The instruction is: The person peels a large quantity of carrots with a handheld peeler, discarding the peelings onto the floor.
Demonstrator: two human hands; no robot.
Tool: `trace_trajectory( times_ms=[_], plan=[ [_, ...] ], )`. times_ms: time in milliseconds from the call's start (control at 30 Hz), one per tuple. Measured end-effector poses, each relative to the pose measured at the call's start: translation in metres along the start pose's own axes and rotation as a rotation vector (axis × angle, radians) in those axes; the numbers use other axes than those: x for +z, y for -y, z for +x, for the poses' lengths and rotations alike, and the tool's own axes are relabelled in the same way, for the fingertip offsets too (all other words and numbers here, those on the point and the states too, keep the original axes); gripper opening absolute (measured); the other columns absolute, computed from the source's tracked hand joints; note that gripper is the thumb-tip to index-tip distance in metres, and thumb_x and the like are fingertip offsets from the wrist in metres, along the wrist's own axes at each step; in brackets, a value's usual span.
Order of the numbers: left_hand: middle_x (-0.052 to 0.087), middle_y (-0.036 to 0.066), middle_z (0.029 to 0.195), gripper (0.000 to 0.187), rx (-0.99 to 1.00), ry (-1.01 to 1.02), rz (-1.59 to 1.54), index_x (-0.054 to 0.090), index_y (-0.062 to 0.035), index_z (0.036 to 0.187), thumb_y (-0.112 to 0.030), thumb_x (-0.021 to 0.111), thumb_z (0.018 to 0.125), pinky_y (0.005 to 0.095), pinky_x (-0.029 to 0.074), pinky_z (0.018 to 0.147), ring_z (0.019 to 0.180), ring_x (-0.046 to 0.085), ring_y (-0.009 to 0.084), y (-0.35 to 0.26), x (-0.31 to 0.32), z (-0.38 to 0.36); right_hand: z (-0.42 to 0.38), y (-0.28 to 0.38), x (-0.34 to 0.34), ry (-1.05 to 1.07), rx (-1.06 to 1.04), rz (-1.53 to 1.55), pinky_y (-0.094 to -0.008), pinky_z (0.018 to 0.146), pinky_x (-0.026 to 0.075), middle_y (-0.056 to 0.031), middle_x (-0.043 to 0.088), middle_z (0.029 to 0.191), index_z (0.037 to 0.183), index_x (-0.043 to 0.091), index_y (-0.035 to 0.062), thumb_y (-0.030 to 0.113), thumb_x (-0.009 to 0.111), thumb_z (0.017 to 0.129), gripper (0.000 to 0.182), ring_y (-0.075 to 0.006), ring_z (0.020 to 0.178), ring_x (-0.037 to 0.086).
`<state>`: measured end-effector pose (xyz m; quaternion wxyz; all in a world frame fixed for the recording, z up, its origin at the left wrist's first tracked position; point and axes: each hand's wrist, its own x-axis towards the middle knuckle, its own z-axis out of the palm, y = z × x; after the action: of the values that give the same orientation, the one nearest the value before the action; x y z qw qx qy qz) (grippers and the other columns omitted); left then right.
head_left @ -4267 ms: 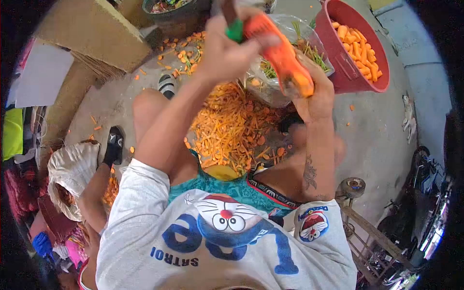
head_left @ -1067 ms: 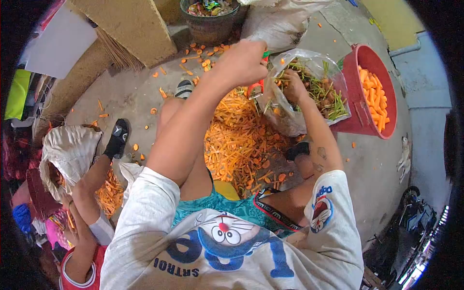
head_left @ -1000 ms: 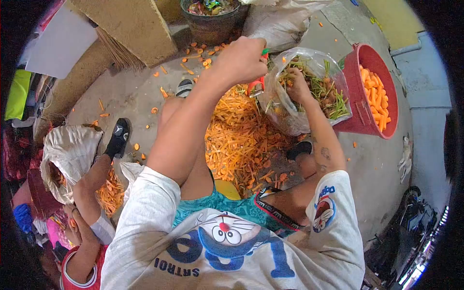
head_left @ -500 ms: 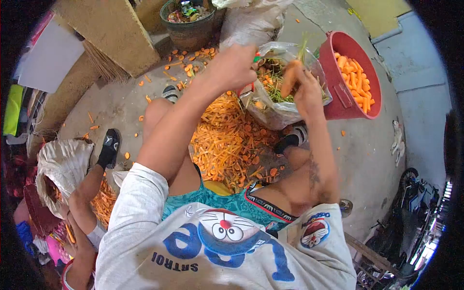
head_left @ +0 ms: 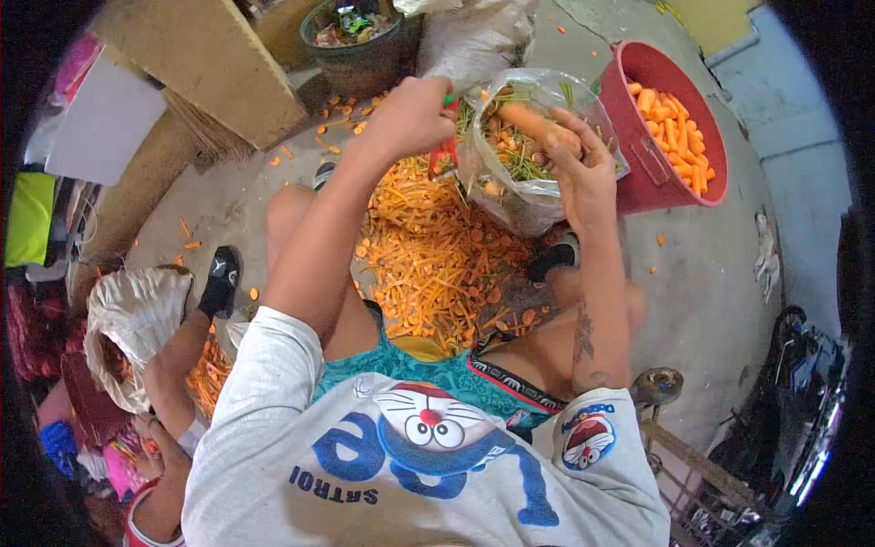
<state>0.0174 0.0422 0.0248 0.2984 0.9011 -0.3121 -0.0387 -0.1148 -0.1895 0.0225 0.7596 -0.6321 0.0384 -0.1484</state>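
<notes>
My left hand [head_left: 415, 117] is closed around a tool [head_left: 444, 157] with green and red parts, just left of the clear plastic bag [head_left: 556, 87]; the tool's exact shape is unclear. Over the bag, my right hand [head_left: 583, 169] grips an orange carrot [head_left: 529, 121] by its thick end, its narrower end pointing up and left. Green stems and carrot pieces lie inside the bag. Below my hands, a heap of orange peelings and slices [head_left: 428, 255] spreads between my legs.
A red bucket [head_left: 638, 182] of carrots stands right of the bag. Behind are a dark bin [head_left: 351, 68] and a white sack [head_left: 469, 46]. Another person's leg [head_left: 169, 369] and an open sack [head_left: 137, 314] are at left. A wheeled metal frame [head_left: 688, 465] is lower right.
My left hand and the tool have moved left, away from the carrot. The carrot, upright before, has tipped over to point up-left in my right hand. The camera view has shifted slightly.
</notes>
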Motion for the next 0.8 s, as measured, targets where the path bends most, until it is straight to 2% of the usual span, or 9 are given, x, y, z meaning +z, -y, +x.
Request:
trace_trajectory(
  times_ms=[33,233,367,500,567,600,667,700,800],
  plan=[
    [0.070,0.028,0.089,0.026,-0.037,-0.095,-0.044,0.066,0.0030,0.103,-0.015,0.068,0.085,0.0493,0.054,0.075,0.086,0.069,0.0450,-0.001,-0.003,0.002,0.001,0.005,-0.004,0.027,0.133,0.065,-0.0295,0.084,0.056,-0.0056,0.067,0.116,0.133,0.061,-0.0041,0.010,0.076,0.093,0.045,-0.0120,0.094,0.068],
    [0.067,0.029,0.084,0.023,0.144,-0.208,-0.117,0.063,0.0038,0.099,-0.014,0.068,0.085,0.0493,0.053,0.073,0.083,0.067,0.0472,-0.021,0.013,-0.001,-0.004,0.002,0.009,-0.083,0.003,-0.243,-0.0245,0.075,0.050,-0.0031,0.070,0.098,0.117,0.071,-0.0059,0.018,0.073,0.096,0.032,-0.0073,0.087,0.061],
    [0.067,0.031,0.086,0.025,0.085,-0.071,-0.087,0.063,0.0055,0.099,-0.015,0.065,0.085,0.0505,0.053,0.075,0.084,0.066,0.0484,-0.038,0.010,-0.004,-0.006,-0.001,0.012,-0.035,-0.200,-0.556,-0.0226,0.073,0.047,-0.0016,0.069,0.093,0.108,0.074,-0.0058,0.020,0.070,0.097,0.028,-0.0076,0.082,0.059],
    [0.066,0.032,0.092,0.029,0.122,0.078,-0.181,0.064,0.0060,0.104,-0.014,0.067,0.082,0.0476,0.053,0.079,0.089,0.067,0.0470,-0.012,0.033,0.007,-0.016,0.011,0.016,0.113,-0.320,-0.535,-0.0235,0.074,0.046,-0.0023,0.069,0.094,0.108,0.074,-0.0052,0.020,0.067,0.099,0.028,-0.0093,0.081,0.059],
    [0.070,0.024,0.086,0.029,0.185,0.100,-0.089,0.066,0.0039,0.103,-0.017,0.073,0.084,0.0444,0.054,0.074,0.081,0.069,0.0384,0.008,0.043,0.012,-0.015,0.014,0.017,0.063,-0.102,-0.161,-0.0256,0.082,0.049,-0.0071,0.071,0.104,0.115,0.072,-0.0069,0.019,0.063,0.099,0.031,-0.0127,0.090,0.063],
    [0.070,0.024,0.086,0.029,0.183,0.106,-0.088,0.066,0.0039,0.103,-0.017,0.073,0.084,0.0444,0.054,0.074,0.081,0.069,0.0384,0.006,0.040,0.011,-0.012,0.014,0.016,0.060,-0.097,-0.157,-0.0256,0.082,0.049,-0.0071,0.071,0.104,0.115,0.072,-0.0069,0.019,0.063,0.099,0.031,-0.0127,0.090,0.063],
    [0.070,0.010,0.078,0.028,0.263,-0.198,-0.451,0.068,-0.0005,0.100,-0.022,0.079,0.087,0.0394,0.054,0.069,0.074,0.067,0.0242,-0.004,0.021,0.011,-0.004,0.013,0.015,-0.170,0.050,0.000,-0.0281,0.093,0.049,-0.0112,0.070,0.116,0.125,0.066,-0.0095,0.017,0.060,0.099,0.037,-0.0156,0.102,0.065],
    [0.070,0.010,0.078,0.028,0.265,-0.188,-0.454,0.068,-0.0005,0.100,-0.022,0.079,0.087,0.0394,0.054,0.069,0.074,0.067,0.0242,-0.008,0.010,0.011,-0.001,0.008,0.009,-0.180,0.052,0.001,-0.0281,0.093,0.049,-0.0112,0.070,0.116,0.125,0.066,-0.0095,0.017,0.060,0.099,0.037,-0.0156,0.102,0.065],
    [0.068,-0.002,0.082,0.024,0.111,-0.192,-0.845,0.069,-0.0067,0.099,-0.025,0.081,0.089,0.0263,0.051,0.066,0.074,0.060,0.0065,-0.016,-0.003,0.007,0.002,-0.003,0.000,-0.120,0.207,0.049,-0.0314,0.104,0.047,-0.0147,0.066,0.129,0.133,0.060,-0.0101,0.019,0.055,0.101,0.043,-0.0187,0.116,0.064]
  ],
)
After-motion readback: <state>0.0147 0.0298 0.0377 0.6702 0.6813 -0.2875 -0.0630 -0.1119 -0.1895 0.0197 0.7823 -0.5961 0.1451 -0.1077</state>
